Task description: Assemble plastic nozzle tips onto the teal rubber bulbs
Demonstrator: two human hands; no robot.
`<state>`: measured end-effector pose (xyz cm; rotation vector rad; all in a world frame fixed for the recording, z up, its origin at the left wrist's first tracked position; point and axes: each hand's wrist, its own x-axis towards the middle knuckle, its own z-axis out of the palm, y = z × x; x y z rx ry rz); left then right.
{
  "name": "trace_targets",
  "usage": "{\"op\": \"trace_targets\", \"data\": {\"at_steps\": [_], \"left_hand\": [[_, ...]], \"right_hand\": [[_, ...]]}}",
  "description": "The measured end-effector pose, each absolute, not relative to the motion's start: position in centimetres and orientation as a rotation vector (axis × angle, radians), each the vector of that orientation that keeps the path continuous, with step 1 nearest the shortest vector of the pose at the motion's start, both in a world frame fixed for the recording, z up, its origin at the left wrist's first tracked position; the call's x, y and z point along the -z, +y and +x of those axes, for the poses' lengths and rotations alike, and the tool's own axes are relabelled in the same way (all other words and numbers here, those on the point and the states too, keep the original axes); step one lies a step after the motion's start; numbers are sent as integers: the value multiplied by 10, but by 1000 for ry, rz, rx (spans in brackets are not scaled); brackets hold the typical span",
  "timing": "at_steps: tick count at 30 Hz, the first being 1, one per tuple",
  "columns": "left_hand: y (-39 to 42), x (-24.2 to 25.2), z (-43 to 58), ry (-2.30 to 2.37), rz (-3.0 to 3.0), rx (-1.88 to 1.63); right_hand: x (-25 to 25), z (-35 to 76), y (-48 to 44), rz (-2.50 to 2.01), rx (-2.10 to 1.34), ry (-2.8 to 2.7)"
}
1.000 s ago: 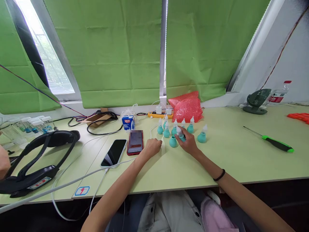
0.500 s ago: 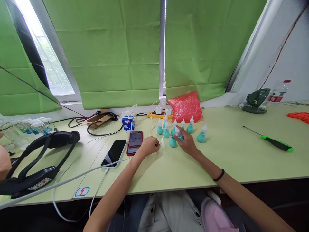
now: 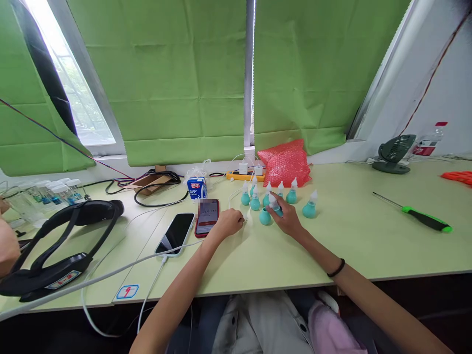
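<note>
Here, right hand point(image 3: 288, 216) around a teal bottle point(image 3: 279, 212), left hand point(image 3: 230, 222) curled, contents unclear; "SWEET" on blue carton point(image 3: 196, 188).

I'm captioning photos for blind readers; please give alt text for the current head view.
A person's right hand grips a teal bottle with a pale tip at a table, beside a tipless bottle; the left hand is curled nearby. More teal bottles stand behind, with phones left and a screwdriver right.
</note>
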<state>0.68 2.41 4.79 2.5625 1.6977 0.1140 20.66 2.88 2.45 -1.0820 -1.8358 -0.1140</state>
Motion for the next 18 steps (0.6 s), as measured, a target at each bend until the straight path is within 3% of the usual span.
{"op": "trace_targets", "data": {"at_steps": [11, 18], "left_hand": [[9, -60, 12, 1713, 2519, -651], [0, -59, 21, 1322, 2481, -812]], "right_hand": [[-27, 202, 20, -893, 130, -1986], [-17, 196, 19, -738, 164, -2149]]}}
